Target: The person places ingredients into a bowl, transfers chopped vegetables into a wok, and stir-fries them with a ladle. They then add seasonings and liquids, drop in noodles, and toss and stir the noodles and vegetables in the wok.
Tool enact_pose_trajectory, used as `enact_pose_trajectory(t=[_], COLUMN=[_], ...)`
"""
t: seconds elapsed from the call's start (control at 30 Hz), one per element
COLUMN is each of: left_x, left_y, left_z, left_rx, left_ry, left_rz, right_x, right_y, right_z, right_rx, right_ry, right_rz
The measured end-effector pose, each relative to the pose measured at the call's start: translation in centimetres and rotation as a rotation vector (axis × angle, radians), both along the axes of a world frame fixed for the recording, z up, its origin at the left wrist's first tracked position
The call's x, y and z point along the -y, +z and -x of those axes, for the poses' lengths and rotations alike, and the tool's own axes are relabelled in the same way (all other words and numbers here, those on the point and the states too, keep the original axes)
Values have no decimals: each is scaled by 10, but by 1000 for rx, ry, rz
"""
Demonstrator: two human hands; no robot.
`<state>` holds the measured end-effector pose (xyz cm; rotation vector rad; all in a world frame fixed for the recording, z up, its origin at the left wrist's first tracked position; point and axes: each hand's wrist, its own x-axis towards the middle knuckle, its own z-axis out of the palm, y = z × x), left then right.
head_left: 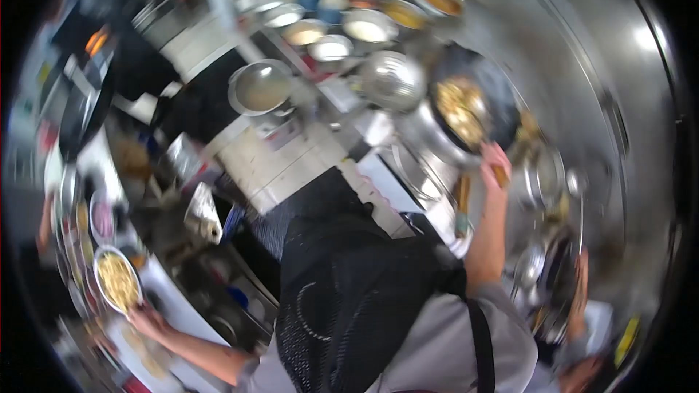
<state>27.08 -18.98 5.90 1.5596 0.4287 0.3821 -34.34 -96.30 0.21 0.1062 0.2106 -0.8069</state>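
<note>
My right hand (pixel 496 164) is wrapped round the wooden handle of a dark wok (pixel 497 94) at the upper right. Yellowish pieces of food (pixel 460 110) lie inside the wok. At the lower left, my left hand (pixel 148 320) grips the rim of an oval bowl (pixel 97 271). Pale yellow strips (pixel 118 281) fill that bowl, which is held over the edge of a light counter. Blur hides the exact position of the fingers on both sides.
Bowls and containers (pixel 370 25) crowd the top, beside a perforated metal strainer (pixel 393 80). A pot (pixel 261 87) stands left of them. Other people's arms show at the lower right (pixel 580 291) and far left (pixel 46 222). A ladle (pixel 577 183) is at the right.
</note>
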Motion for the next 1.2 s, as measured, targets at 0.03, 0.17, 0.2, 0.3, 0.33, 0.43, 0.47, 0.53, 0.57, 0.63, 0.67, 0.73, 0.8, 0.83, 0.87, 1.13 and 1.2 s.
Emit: enact_pose_trajectory(t=[0.03, 0.17, 0.2, 0.3, 0.33, 0.43, 0.47, 0.53, 0.57, 0.63, 0.67, 0.73, 0.8, 0.83, 0.87, 1.13, 1.2], left_x=[16, 139, 179, 319, 358, 473, 504, 568, 597, 649, 675, 724, 767, 784, 803, 931, 945], left_y=[-23, -35, -40, -53, -54, -42, -48, -6, -4, -4, -4, 5, -3, 4, 12, -14, -7], left_z=[-17, -5, 0, 36, 45, 97, 108, 156, 172, 201, 216, 252, 287, 299, 310, 371, 380], left_rx=[13, -162, -176, -196, -246, -303, -265, -420, -433, -406, -364, -284, -89, 254, 601, 1152, 1262], left_ry=[-110, -547, -685, -887, -961, -1167, -1248, -1349, -1406, -1527, -1590, -1643, -1678, -1695, -1644, -1612, -1566], left_rz=[61, 113, 92, 357, 429, 393, 248, 577, 580, 538, 493, 318, 190, -206, -597, -582, -600], right_x=[-2, -50, -57, -62, -65, -104, -113, -124, -124, -119, -117, -114, -116, -118, -119, -134, -137], right_y=[-5, 59, 67, 63, 61, 105, 104, 100, 94, 79, 72, 59, 54, 57, 59, 61, 56], right_z=[-8, -55, -60, -35, -25, -5, 8, 38, 48, 49, 50, 59, 68, 75, 83, 116, 121], right_rx=[-77, -1430, -1662, -2072, -2211, -2038, -2039, -2052, -2124, -2296, -2462, -2462, -2448, -2491, -2534, -2643, -2659], right_ry=[45, 36, 37, 91, 77, 85, 84, 269, 283, 299, 325, 206, 91, 105, 114, 265, 266], right_rz=[114, 475, 632, 884, 1032, 1156, 1130, 1243, 1304, 1258, 1222, 1201, 1182, 1144, 1106, 957, 956])
